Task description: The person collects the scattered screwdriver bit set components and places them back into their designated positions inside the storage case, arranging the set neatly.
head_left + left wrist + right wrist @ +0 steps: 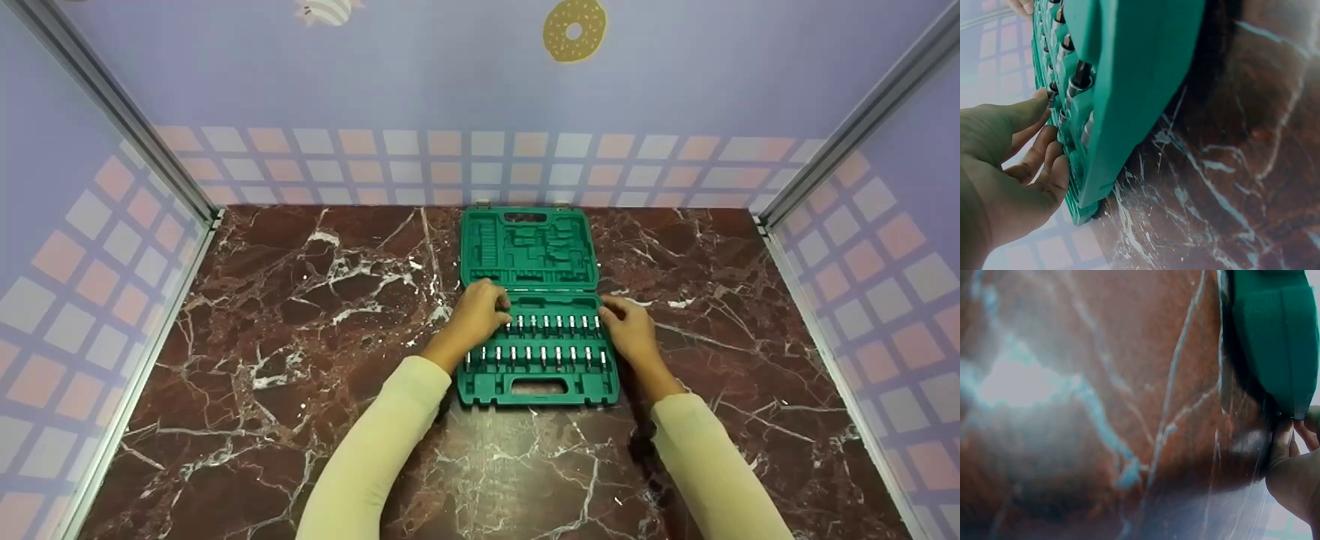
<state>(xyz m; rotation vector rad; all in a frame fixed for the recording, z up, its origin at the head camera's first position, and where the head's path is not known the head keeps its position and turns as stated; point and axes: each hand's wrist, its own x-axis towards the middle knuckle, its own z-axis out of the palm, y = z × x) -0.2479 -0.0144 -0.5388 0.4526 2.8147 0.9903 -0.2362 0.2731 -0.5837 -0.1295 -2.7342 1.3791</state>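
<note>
A green tool case (517, 373) lies open on the marbled surface. Two rows of silver bit sockets (558, 357) stand in its near half; the far half has empty moulded recesses (529, 241). My left hand (477, 311) reaches over the left side of the near half. In the left wrist view its thumb and curled fingers (1053, 160) pinch a small bit socket (1052, 94) at the end of the upper row. At the case's right edge, near the hinge, my right hand (630, 328) grips the rim, also seen in the right wrist view as fingers (1282, 439).
Brown marbled tabletop (337, 300) spreads around the case. Behind it rises a lilac wall (450, 75) with a tiled print, and similar panels (885, 247) close off both sides. The case's lid lies folded back near the rear wall.
</note>
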